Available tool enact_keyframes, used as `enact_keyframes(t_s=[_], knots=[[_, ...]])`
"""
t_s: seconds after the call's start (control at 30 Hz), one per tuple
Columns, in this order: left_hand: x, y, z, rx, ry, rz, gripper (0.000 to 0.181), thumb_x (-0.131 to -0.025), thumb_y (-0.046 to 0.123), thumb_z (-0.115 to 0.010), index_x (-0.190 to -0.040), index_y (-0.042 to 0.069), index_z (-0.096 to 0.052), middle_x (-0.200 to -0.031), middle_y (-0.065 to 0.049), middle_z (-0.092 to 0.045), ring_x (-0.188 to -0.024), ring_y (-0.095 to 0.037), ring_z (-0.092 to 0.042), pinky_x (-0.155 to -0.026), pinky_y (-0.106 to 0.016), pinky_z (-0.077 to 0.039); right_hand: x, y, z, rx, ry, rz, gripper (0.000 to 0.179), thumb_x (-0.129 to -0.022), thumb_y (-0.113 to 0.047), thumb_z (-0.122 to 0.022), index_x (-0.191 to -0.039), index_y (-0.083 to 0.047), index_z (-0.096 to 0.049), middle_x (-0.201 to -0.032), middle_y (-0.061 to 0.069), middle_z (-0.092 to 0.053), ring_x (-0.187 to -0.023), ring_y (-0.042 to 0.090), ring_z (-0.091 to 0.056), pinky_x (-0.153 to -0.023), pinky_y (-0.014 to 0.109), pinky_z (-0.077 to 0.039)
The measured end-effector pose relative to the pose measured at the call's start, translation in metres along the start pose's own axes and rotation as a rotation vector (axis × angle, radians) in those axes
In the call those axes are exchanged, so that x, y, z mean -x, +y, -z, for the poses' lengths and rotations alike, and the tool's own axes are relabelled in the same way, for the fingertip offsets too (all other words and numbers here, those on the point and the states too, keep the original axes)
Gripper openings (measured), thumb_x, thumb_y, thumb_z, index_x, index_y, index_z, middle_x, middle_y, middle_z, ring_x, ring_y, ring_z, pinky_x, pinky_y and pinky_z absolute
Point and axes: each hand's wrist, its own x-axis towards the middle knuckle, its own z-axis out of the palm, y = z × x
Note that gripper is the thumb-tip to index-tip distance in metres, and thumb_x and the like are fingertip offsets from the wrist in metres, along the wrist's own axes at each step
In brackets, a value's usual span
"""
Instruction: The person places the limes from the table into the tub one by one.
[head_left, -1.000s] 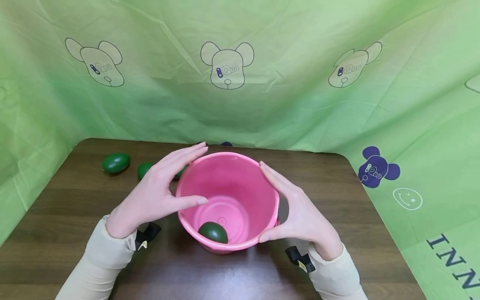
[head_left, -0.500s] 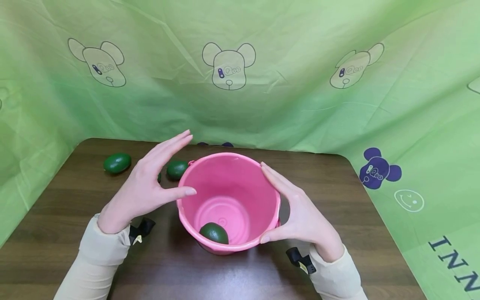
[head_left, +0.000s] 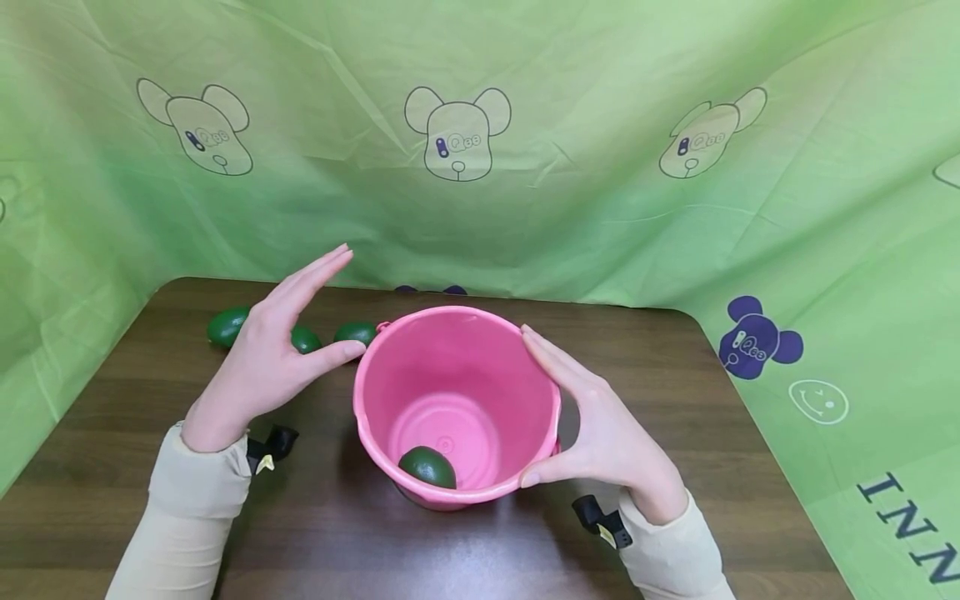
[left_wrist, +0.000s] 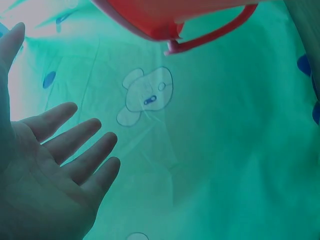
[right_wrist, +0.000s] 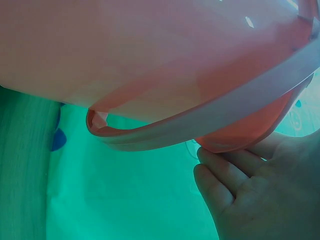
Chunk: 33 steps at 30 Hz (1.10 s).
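A pink bucket (head_left: 450, 354) stands upright on the table, with one dark green, avocado-like fruit (head_left: 427, 467) lying inside near its front wall. My right hand (head_left: 609, 429) touches the bucket's right rim, thumb in front and fingers extended farther back. In the right wrist view, the fingertips of the right hand (right_wrist: 260, 192) meet the rim below the bucket's handle (right_wrist: 200, 125). Left of the bucket, my left hand (head_left: 262, 354) is spread and holds nothing; its thumb tip appears close to the rim. The left wrist view shows the left hand (left_wrist: 55, 175) with its fingers apart.
Three more green fruits lie behind the left hand: one at far left (head_left: 223, 327) partly covered by it, a middle fruit (head_left: 305, 339), and another beside the bucket (head_left: 354, 333). A green printed cloth (head_left: 570, 217) hangs behind the wooden table (head_left: 660, 367).
My left hand has moved leftward from above the bucket's left rim, uncovering the fruit beside the bucket. The right hand and the bucket have stayed almost still.
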Motion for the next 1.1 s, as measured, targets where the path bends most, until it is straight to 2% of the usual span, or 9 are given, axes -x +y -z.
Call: enact_keyframes(t_s=[0.13, 0.33, 0.63, 0.87, 1.1], knots=[[0.000, -0.005, 0.001, 0.006, 0.011, 0.023, 0.091, -0.083, 0.020, -0.088, -0.158, 0.034, -0.038, -0.161, 0.012, -0.035, -0.146, -0.016, -0.033, -0.113, -0.048, -0.036, 0.000, 0.000, 0.000, -0.003, -0.001, 0.002, 0.138, -0.050, -0.050, -0.102, -0.162, -0.018, -0.029, -0.166, -0.004, -0.027, -0.149, 0.022, -0.029, -0.118, 0.043, -0.028], [-0.001, -0.012, 0.002, 0.030, 0.025, 0.071, 0.089, -0.084, 0.018, -0.087, -0.157, 0.036, -0.040, -0.160, 0.013, -0.036, -0.146, -0.014, -0.033, -0.113, -0.053, -0.035, 0.000, 0.000, 0.000, -0.005, -0.003, -0.008, 0.138, -0.050, -0.050, -0.102, -0.163, -0.020, -0.029, -0.166, -0.005, -0.026, -0.149, 0.021, -0.028, -0.118, 0.046, -0.027], [-0.005, -0.026, 0.002, 0.038, 0.020, 0.153, 0.081, -0.089, 0.025, -0.083, -0.157, 0.037, -0.039, -0.160, 0.013, -0.035, -0.146, -0.011, -0.030, -0.112, -0.061, -0.033, 0.000, 0.001, 0.001, 0.000, -0.004, -0.011, 0.138, -0.049, -0.050, -0.102, -0.163, -0.020, -0.028, -0.166, -0.005, -0.027, -0.149, 0.021, -0.028, -0.118, 0.046, -0.028], [-0.007, -0.038, 0.002, 0.015, 0.022, 0.197, 0.077, -0.091, 0.032, -0.079, -0.157, 0.037, -0.039, -0.160, 0.012, -0.035, -0.147, -0.013, -0.030, -0.115, -0.058, -0.030, 0.000, 0.000, 0.000, -0.001, -0.007, -0.017, 0.138, -0.049, -0.050, -0.102, -0.163, -0.021, -0.028, -0.166, -0.005, -0.026, -0.149, 0.020, -0.028, -0.118, 0.045, -0.028], [-0.010, -0.049, -0.003, 0.009, 0.005, 0.251, 0.072, -0.094, 0.040, -0.075, -0.157, 0.037, -0.039, -0.160, 0.011, -0.035, -0.147, -0.015, -0.029, -0.115, -0.059, -0.029, -0.001, 0.001, 0.000, -0.008, -0.003, -0.006, 0.138, -0.049, -0.050, -0.102, -0.163, -0.019, -0.028, -0.166, -0.004, -0.027, -0.149, 0.022, -0.029, -0.118, 0.046, -0.027]])
